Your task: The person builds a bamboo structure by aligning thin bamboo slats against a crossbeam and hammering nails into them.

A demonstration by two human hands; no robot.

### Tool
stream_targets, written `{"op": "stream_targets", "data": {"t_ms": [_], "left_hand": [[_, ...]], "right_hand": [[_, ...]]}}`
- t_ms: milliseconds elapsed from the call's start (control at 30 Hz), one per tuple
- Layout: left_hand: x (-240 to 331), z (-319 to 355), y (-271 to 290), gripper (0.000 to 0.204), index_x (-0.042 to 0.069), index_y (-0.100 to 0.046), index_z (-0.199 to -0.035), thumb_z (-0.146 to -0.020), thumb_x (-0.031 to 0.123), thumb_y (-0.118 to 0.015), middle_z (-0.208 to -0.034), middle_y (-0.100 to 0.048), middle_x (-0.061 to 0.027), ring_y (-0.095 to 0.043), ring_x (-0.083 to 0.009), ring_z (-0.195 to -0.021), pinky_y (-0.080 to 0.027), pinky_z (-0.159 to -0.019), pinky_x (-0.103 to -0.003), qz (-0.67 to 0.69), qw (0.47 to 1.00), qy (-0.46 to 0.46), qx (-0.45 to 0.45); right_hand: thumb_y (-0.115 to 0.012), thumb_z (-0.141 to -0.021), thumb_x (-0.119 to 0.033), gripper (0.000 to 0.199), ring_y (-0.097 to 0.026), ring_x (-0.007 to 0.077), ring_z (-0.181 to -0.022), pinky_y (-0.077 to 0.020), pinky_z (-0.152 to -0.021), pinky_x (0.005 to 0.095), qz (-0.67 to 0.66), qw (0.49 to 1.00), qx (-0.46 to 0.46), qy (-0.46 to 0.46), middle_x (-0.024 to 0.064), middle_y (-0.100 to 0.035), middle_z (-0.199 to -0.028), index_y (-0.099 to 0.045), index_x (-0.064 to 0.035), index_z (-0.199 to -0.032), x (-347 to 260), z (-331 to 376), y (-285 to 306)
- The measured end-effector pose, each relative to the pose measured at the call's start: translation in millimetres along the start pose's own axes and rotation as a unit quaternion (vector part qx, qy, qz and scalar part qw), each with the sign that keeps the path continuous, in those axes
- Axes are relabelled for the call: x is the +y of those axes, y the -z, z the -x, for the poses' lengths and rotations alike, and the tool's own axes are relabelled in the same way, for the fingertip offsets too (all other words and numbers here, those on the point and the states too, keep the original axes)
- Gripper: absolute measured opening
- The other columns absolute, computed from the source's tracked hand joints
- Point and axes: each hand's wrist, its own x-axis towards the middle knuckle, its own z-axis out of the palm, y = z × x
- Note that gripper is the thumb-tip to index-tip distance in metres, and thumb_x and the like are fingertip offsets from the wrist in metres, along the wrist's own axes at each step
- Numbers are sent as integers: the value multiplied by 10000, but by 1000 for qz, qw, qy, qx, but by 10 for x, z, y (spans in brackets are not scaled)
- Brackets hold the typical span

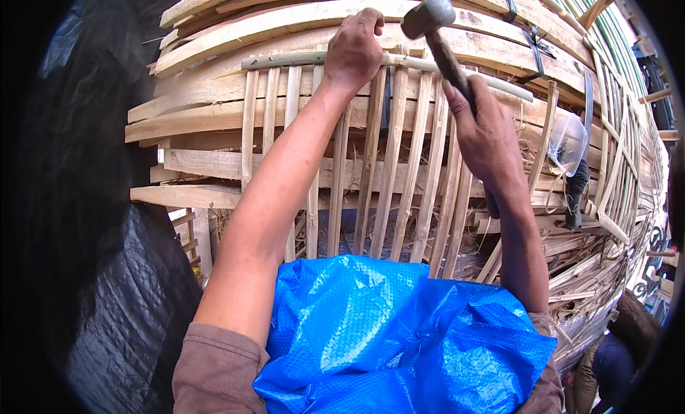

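Note:
My right hand (489,132) is wrapped round the wooden handle of a hammer (431,16), whose metal head is raised above the far side of a slatted frame. The frame has a round pole (492,82) across its far end, with several narrow wooden slats (389,161) running from it toward me. Over the pole, left of the hammer, my left hand (354,49) is closed in a fist. Its fingertips and whatever they hold are hidden. Blue plastic sheeting (349,328) lies in front of my body and covers the slats' near ends.
Long stacked boards (285,22) lie behind the frame, bound with black straps (531,54). A clear plastic container (569,144) and a blade with a dark handle (576,193) are at right. Black sheeting (107,271) hangs at left. Another person (614,368) is low at right.

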Motion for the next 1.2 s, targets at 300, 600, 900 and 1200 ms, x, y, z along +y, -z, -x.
{"op": "stream_targets", "data": {"t_ms": [300,600,900,1200], "left_hand": [[50,-12,12,242,56,-533,-1033,-848,-73,-443,-878,-661,-125,-674,-337,-861,-546,-755,-453,6,1000,-5,8],[-28,45,37,242,45,-525,-1034,-846,-83,-443,-869,-652,-128,-670,-327,-848,-549,-760,-454,0,1000,20,-1],[3,-23,0,246,40,-519,-1058,-861,-77,-429,-868,-641,-131,-660,-332,-830,-547,-736,-470,-1,1000,19,1],[27,7,25,254,41,-514,-1047,-850,-93,-426,-866,-640,-138,-672,-331,-865,-557,-773,-466,19,1000,14,6]], "right_hand": [[-502,-1067,-332,327,-553,218,-498,-425,-508,474,-112,981,135,87,135,-583,-617,-497,-20,-971,-50,51,-5],[-508,-1060,-414,389,-508,178,-522,-393,-522,409,-103,992,67,11,96,-543,-607,-547,-32,-1001,-262,-63,254],[-475,-1070,-390,368,-510,233,-493,-392,-506,454,-12,998,-34,-43,121,-576,-635,-525,-31,-1006,84,9,-48],[-456,-1067,-436,390,-472,92,-480,-449,-456,282,-287,936,167,120,18,-535,-713,-569,-63,-1053,-525,-226,925]]}}
